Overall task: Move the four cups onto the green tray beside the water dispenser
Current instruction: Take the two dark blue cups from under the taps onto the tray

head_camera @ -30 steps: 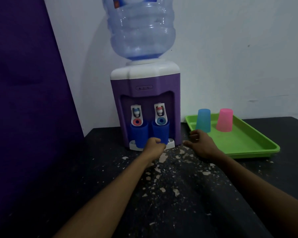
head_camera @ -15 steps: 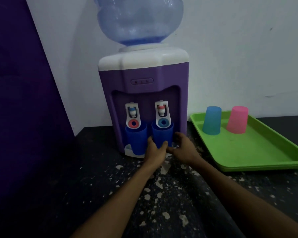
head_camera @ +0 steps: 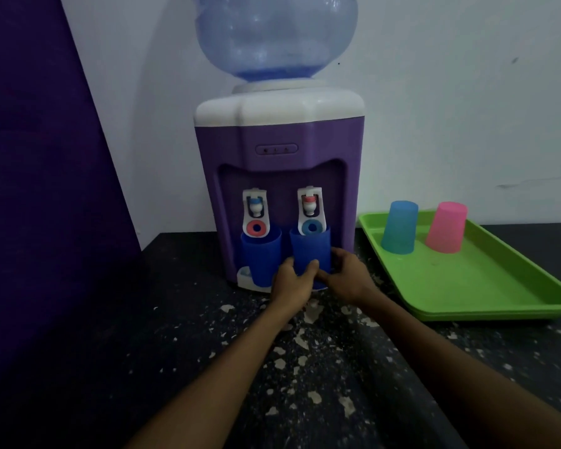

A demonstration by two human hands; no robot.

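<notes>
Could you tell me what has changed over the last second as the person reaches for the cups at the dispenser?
The right hand moved left from beside the green tray and now grips the dark blue cup under the right tap together with the left hand, which was already there. The other dark blue cup, light blue cup and pink cup stayed put.

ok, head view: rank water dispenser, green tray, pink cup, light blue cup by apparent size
1. water dispenser
2. green tray
3. light blue cup and pink cup: they look alike, so no ranking between them.
</notes>
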